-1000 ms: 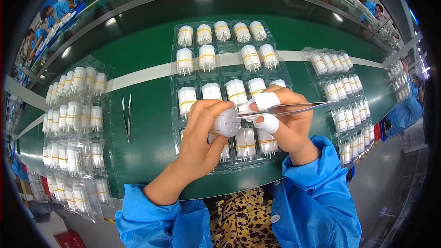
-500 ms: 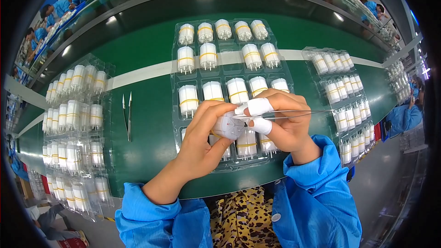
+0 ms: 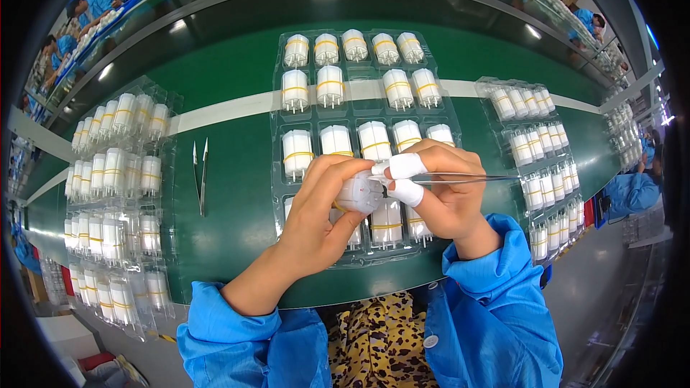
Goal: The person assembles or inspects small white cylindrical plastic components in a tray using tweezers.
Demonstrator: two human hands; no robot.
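Observation:
My left hand is closed around a white cylindrical part, whose round end faces right toward my other hand. In my right hand a pair of metal tweezers is pinched, its tips at that end of the part. White wraps cover the right thumb and index finger. What the tips touch is too small to make out. Under both hands lies a clear plastic tray of white cylinders with yellow bands and metal pins; a few of its pockets hold no cylinder.
A second pair of tweezers lies on the green table to the left. Stacked trays of white cylinders stand at the far left, and more trays stand at the right. People in blue work beyond the table.
The tweezers and the right fingers have shifted slightly at the end of the part, and the part has tilted a little. Both hands keep their hold.

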